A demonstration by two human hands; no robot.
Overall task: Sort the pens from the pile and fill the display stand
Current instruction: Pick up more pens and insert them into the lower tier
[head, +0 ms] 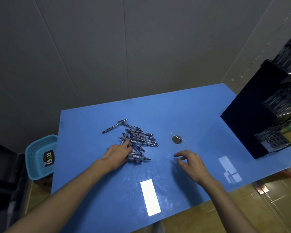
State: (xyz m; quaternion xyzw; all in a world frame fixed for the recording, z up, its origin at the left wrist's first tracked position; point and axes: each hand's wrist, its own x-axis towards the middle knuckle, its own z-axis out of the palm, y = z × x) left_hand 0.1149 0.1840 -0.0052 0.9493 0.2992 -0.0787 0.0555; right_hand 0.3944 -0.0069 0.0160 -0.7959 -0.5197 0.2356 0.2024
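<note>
A pile of several dark pens point(139, 139) lies on the blue table point(94, 165), left of centre. My left hand point(117, 154) rests on the pile's near-left side, with fingers stretched over the pens and a few pens lying under the palm. My right hand point(190, 163) hovers just above the table to the right of the pile, its fingers loosely curled and holding nothing. The black tiered display stand point(252, 115) stands at the table's right edge, and its mesh compartments hold several pens.
A small round metal disc point(177, 139) sits in the tabletop between the pile and the stand. A white rectangular patch point(150, 197) lies near the front edge. A light blue plastic basket point(40, 157) stands off the table's left side. Grey walls rise behind.
</note>
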